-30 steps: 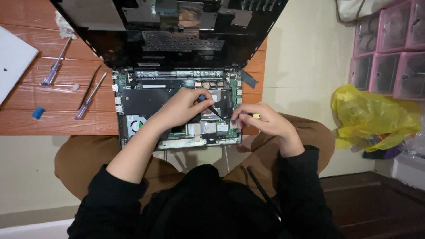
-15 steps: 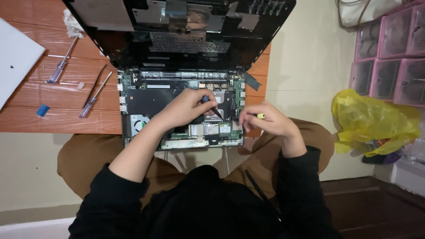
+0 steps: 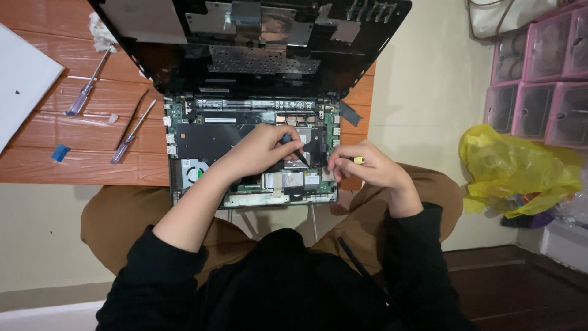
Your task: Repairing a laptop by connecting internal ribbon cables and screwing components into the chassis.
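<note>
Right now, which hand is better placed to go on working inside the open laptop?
Left, probably. The left hand is over the laptop board, holding a dark tool whose tip is on the parts. The right hand is at the laptop's right edge, gripping a small yellow item.

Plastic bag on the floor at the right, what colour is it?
Yellow; the plastic bag shows best in the head view.

A crumpled yellow plastic bag (image 3: 517, 171) lies on the floor beside pink drawers (image 3: 539, 73)
</note>
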